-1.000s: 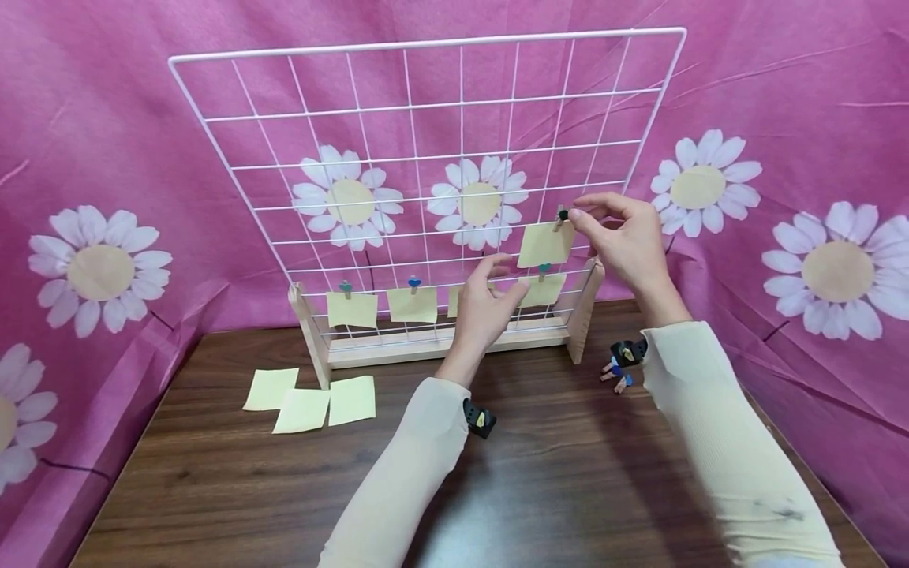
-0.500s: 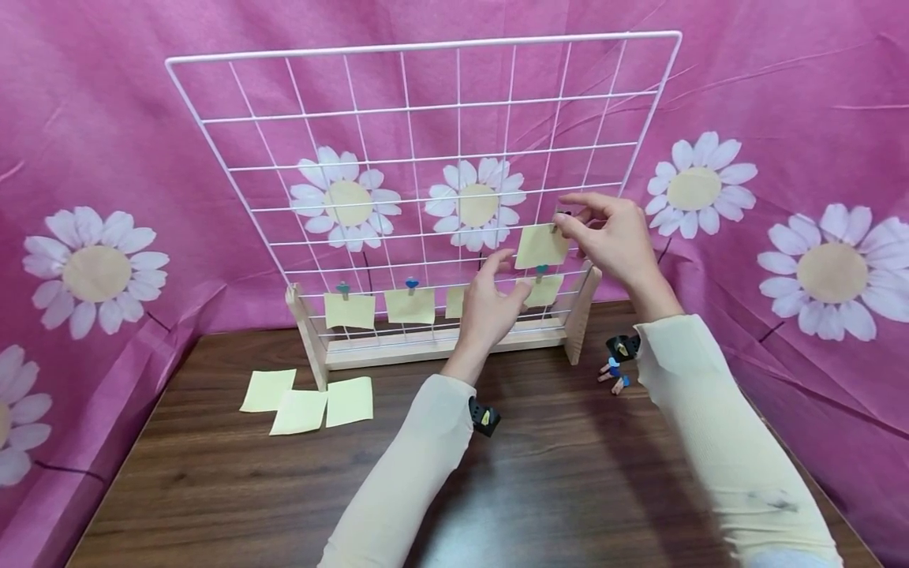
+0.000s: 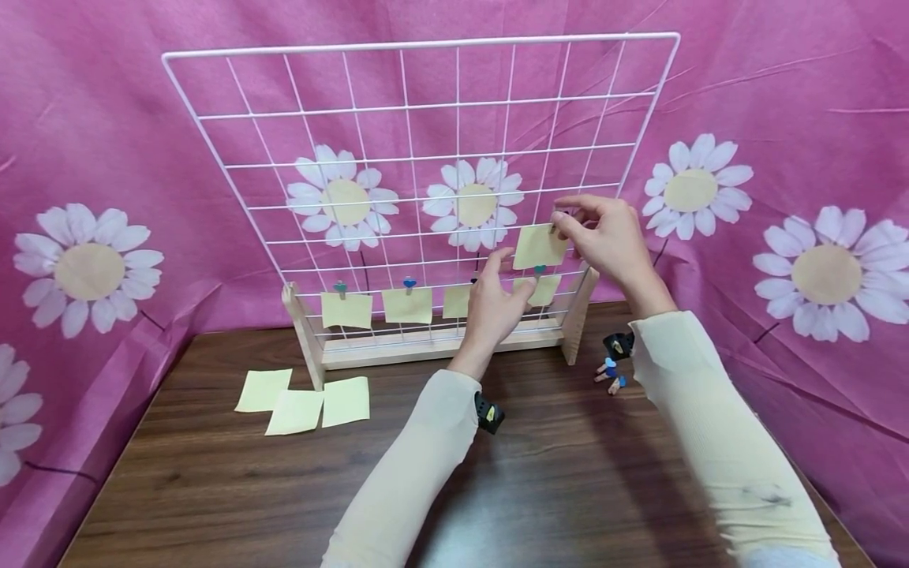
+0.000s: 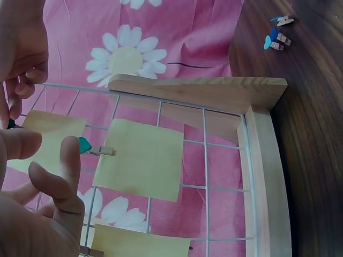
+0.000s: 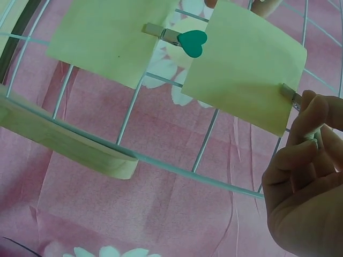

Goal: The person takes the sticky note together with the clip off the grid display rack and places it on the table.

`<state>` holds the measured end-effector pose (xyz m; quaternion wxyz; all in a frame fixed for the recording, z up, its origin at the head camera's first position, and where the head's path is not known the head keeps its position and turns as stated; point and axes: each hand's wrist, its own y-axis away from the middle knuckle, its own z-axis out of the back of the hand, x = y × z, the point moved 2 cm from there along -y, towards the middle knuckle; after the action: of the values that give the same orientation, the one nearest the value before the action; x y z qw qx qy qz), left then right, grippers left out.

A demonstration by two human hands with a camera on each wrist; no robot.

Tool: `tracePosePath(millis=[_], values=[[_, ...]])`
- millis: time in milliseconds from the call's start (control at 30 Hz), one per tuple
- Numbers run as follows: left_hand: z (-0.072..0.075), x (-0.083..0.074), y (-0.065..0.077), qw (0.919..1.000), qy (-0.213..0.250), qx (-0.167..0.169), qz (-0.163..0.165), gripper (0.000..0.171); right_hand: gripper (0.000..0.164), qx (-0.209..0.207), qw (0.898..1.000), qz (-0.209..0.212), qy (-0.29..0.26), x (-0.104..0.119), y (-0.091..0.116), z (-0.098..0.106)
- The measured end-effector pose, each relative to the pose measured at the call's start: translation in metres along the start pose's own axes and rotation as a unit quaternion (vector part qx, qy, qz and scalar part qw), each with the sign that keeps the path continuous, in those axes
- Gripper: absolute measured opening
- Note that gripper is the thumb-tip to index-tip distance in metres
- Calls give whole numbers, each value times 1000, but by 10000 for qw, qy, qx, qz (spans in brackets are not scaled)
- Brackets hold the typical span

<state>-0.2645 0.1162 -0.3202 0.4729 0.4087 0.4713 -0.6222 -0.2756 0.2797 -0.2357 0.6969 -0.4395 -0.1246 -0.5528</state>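
Note:
My right hand (image 3: 614,237) pinches a small clothespin (image 5: 289,95) at the upper right corner of a yellow sticky note (image 3: 538,246), which lies against the white wire grid (image 3: 454,102). Fingers cover most of that clothespin in the head view. My left hand (image 3: 493,304) hovers at the grid's lower rows, thumb and index finger spread apart, close to the note's left edge. Directly below hangs another note (image 4: 140,159), clipped by a clothespin with a green heart (image 5: 192,44). Further left along the bottom row hang several notes, including one (image 3: 407,305) under a blue heart clothespin (image 3: 409,282).
The grid stands in a wooden base (image 3: 390,356) on a dark wood table (image 3: 213,489). Three loose yellow notes (image 3: 294,412) lie at the left. Several blue-heart clothespins (image 3: 611,369) lie by the right wrist. Behind hangs a pink flowered cloth (image 3: 398,87).
My right hand has shifted slightly left and its fingers now cover the dark green heart of the clothespin. My left hand has edged a little to the right.

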Motion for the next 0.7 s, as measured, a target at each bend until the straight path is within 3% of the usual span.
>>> tracePosePath(millis=[233,700], values=[[-3,1,-3,9990,436,-29,-102,43,31,35,9999,-9,146,0,-1,0],[-2,0,-9,9989,315,-120,-338,13,16,-198,9996,166,-138,-5,-4,-5]])
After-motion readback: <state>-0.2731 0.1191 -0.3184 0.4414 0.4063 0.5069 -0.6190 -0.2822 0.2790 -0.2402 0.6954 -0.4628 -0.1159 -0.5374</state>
